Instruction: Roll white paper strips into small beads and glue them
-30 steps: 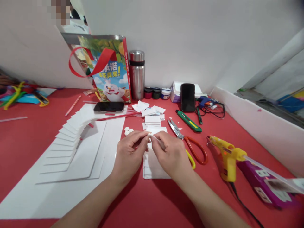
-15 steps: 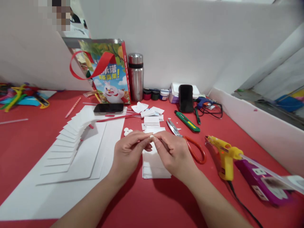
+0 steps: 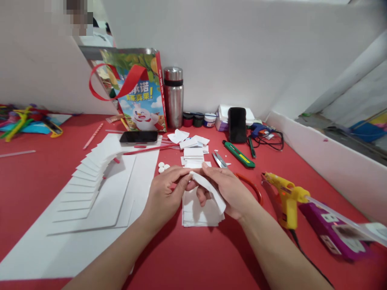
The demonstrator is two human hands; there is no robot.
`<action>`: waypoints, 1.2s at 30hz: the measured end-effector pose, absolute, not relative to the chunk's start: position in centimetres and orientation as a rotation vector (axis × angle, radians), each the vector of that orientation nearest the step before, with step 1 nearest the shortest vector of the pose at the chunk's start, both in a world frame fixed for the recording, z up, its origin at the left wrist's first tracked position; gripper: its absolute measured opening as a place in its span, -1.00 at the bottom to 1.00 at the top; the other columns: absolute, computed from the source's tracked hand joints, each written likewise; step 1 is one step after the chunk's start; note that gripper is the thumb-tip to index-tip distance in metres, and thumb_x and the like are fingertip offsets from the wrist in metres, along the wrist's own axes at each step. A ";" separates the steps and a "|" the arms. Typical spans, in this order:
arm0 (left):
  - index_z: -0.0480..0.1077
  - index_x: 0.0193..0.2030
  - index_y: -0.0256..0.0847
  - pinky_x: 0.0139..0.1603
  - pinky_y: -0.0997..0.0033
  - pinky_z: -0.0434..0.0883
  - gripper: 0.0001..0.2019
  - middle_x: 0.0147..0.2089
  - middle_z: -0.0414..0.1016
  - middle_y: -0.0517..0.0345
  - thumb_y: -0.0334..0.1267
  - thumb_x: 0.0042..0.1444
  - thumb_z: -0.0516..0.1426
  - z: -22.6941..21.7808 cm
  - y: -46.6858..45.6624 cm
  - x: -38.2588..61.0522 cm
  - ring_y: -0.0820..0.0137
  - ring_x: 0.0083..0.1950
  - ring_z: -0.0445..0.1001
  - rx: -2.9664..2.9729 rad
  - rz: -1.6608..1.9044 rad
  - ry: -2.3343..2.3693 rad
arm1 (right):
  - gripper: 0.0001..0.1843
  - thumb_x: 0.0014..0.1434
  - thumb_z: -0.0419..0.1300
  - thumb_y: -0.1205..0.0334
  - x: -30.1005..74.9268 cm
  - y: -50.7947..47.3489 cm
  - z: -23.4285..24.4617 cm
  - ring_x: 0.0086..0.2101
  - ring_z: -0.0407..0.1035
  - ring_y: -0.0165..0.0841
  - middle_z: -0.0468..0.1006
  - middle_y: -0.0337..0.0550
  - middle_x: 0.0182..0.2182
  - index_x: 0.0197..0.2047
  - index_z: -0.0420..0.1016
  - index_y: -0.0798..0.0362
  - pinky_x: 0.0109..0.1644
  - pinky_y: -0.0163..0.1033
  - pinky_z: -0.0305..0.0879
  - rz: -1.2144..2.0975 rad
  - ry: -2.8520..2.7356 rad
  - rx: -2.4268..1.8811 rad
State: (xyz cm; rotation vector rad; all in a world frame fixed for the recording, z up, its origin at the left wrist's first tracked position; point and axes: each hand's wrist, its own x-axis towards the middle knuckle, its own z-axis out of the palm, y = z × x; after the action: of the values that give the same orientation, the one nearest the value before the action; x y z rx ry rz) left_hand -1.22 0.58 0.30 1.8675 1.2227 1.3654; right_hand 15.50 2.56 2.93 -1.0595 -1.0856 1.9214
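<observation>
Between my two hands is a thin white sheet of paper (image 3: 213, 192), curved and sloping down to the right. My left hand (image 3: 167, 191) pinches its upper end between thumb and forefinger. Along its right edge lies my right hand (image 3: 229, 187), thumb on top and some fingertips curled beneath. Under the hands, a stack of white paper sheets (image 3: 201, 220) rests on the red table. Small white round pieces (image 3: 161, 169) sit just beyond my left hand. The scissors (image 3: 220, 160) are partly hidden by my right hand.
A fanned white card staircase (image 3: 81, 186) stands on white board at left. At right are a yellow glue gun (image 3: 287, 197), its cord, a purple box (image 3: 335, 237) and a green cutter (image 3: 238, 154). A steel flask (image 3: 173, 98) and gift bag (image 3: 142, 96) stand behind.
The fingertips were pinched together over a small white bit. Now a white sheet is raised between the hands, and my right hand has shifted slightly right and turned.
</observation>
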 end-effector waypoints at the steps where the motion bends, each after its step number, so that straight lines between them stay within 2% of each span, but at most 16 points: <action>1: 0.58 -0.08 -0.18 -0.10 0.41 0.43 -0.82 -0.18 0.61 0.10 -0.35 0.29 0.14 0.3 0.6 -1.2 0.39 -0.16 0.53 1.857 1.361 1.218 | -0.60 0.34 0.08 -0.01 15.6 2.6 2.9 -0.65 0.21 -0.50 0.45 -0.18 -0.54 -0.31 0.52 0.16 -0.55 -0.34 0.15 1.953 -1.045 -1.034; 4: 0.57 -0.04 -0.16 -0.19 0.45 0.45 -0.81 -0.16 0.60 0.11 -0.33 0.29 0.14 0.3 0.6 -1.2 0.42 -0.20 0.52 1.773 1.359 1.197 | -0.67 0.22 0.27 -0.01 15.7 2.6 2.7 -0.62 0.00 -0.59 0.35 -0.29 -0.53 -0.30 0.52 0.14 -0.57 -0.40 -0.10 1.966 -1.003 -0.988; 7: 0.58 -0.04 -0.16 -0.25 0.47 0.45 -0.81 -0.23 0.57 0.14 -0.31 0.28 0.15 0.4 0.5 -1.1 0.46 -0.30 0.49 1.671 1.353 1.214 | -0.67 0.19 0.29 -0.03 15.7 2.5 2.5 -0.58 -0.07 -0.58 0.20 -0.37 -0.54 -0.31 0.51 0.11 -0.53 -0.37 -0.17 1.871 -1.154 -1.005; 9: 0.58 -0.06 -0.18 -0.24 0.47 0.45 -0.82 -0.27 0.55 0.16 -0.30 0.27 0.17 0.4 0.4 -1.0 0.47 -0.33 0.49 1.607 1.338 1.227 | -0.68 0.25 0.23 -0.02 15.7 2.5 2.6 -0.57 -0.05 -0.55 0.18 -0.38 -0.55 -0.27 0.53 0.09 -0.51 -0.35 -0.13 1.732 -1.343 -1.055; 12: 0.57 -0.09 -0.19 -0.26 0.46 0.46 -0.84 -0.27 0.55 0.16 -0.26 0.26 0.19 0.3 0.3 -0.9 0.47 -0.36 0.51 1.481 1.341 1.232 | -0.75 0.29 0.19 0.07 15.5 2.4 2.6 -0.54 0.04 -0.51 0.26 -0.35 -0.55 -0.22 0.55 0.08 -0.48 -0.34 -0.04 1.418 -1.592 -1.191; 15: 0.56 -0.12 -0.21 -0.29 0.45 0.47 -0.85 -0.28 0.54 0.16 -0.26 0.25 0.19 0.3 0.1 -0.6 0.47 -0.38 0.51 1.409 1.387 1.261 | -0.77 0.28 0.19 0.12 15.1 2.0 2.6 -0.52 0.11 -0.49 0.35 -0.33 -0.54 -0.32 0.50 0.09 -0.46 -0.34 0.01 1.077 -1.711 -1.314; 19: 0.56 -0.15 -0.23 -0.27 0.44 0.46 -0.88 -0.29 0.55 0.15 -0.32 0.25 0.19 0.5 -0.1 -0.2 0.46 -0.34 0.50 1.609 1.512 1.324 | -0.78 0.28 0.17 0.20 14.4 0.9 2.5 -0.58 0.08 -0.51 0.32 -0.35 -0.59 -0.39 0.44 0.08 -0.49 -0.34 -0.01 0.748 -1.814 -1.283; 23: 0.57 -0.13 -0.24 -0.14 0.44 0.47 -0.86 -0.24 0.59 0.10 -0.42 0.24 0.18 0.4 -0.4 -0.2 0.43 -0.24 0.53 1.891 1.616 1.337 | -0.78 0.29 0.12 0.32 14.1 0.2 2.6 -0.53 0.20 -0.47 0.36 -0.28 -0.56 -0.42 0.42 0.08 -0.40 -0.33 0.09 0.498 -1.901 -1.137; 27: 0.55 0.04 -0.24 0.07 0.36 0.47 -0.72 -0.07 0.61 0.00 -0.49 0.23 0.16 -0.2 -0.7 -0.5 0.35 -0.06 0.57 2.083 1.645 1.340 | -0.80 0.31 0.11 0.34 14.2 0.1 2.5 -0.46 0.34 -0.42 0.49 -0.19 -0.49 -0.35 0.49 0.07 -0.33 -0.32 0.20 0.431 -1.913 -1.088; 31: 0.49 0.16 -0.21 0.12 0.33 0.48 -0.60 0.05 0.59 -0.05 -0.55 0.22 0.13 -0.4 -0.9 -0.6 0.31 0.05 0.55 2.166 1.636 1.280 | -0.81 0.33 0.12 0.32 14.4 0.3 2.5 -0.43 0.41 -0.40 0.56 -0.18 -0.46 -0.31 0.52 0.06 -0.31 -0.32 0.26 0.420 -1.872 -1.081; 33: 0.51 0.14 -0.19 0.11 0.32 0.49 -0.62 0.04 0.60 -0.03 -0.54 0.23 0.13 -0.3 -0.8 -0.6 0.31 0.04 0.56 2.110 1.629 1.258 | -0.82 0.32 0.13 0.32 14.5 0.4 2.6 -0.43 0.42 -0.41 0.56 -0.19 -0.47 -0.31 0.53 0.07 -0.32 -0.33 0.27 0.428 -1.868 -1.079; 36: 0.60 -0.04 -0.17 -0.05 0.36 0.55 -0.76 -0.14 0.64 0.06 -0.46 0.23 0.17 0.2 -0.4 -0.9 0.35 -0.11 0.59 1.882 1.593 1.189 | -0.85 0.30 0.16 0.35 14.9 0.7 2.7 -0.40 0.45 -0.41 0.58 -0.18 -0.43 -0.29 0.54 0.07 -0.29 -0.33 0.29 0.461 -1.899 -1.027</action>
State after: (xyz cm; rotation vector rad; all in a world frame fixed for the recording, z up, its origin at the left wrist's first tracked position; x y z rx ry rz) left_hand -0.90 -0.37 0.24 1.8819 1.1894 1.5932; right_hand 14.94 0.74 2.71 -1.0268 -1.8988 0.4611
